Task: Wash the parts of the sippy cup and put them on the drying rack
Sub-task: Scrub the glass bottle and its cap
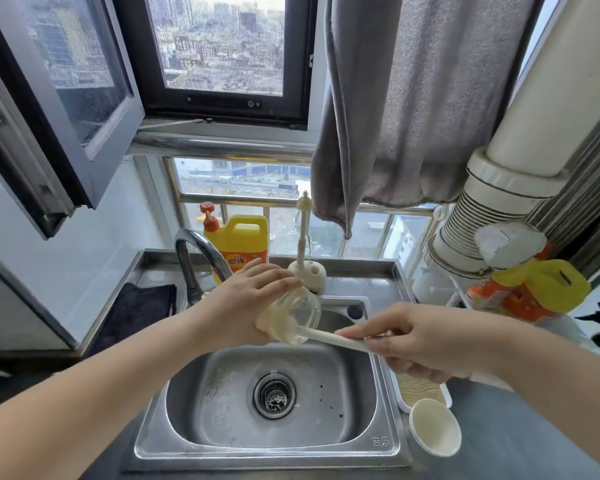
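— Where's the cup?
— The clear cup body (293,315) is tipped on its side above the sink (383,441), left hand (246,299) wrapped round it, fingers curled over the top.
— And the right hand (420,337)?
— Its fingers pinch the brush handle (336,338), whose far end sits inside the cup.
— Anything else?
— A white lid (434,427) lies on the desk just right of the sink; a yellow soap bottle (238,242) stands behind it.

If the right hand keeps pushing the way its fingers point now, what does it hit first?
The right hand points left along the brush handle toward the clear cup held by the left hand. It would probably meet the cup's open mouth first, though depth is uncertain.
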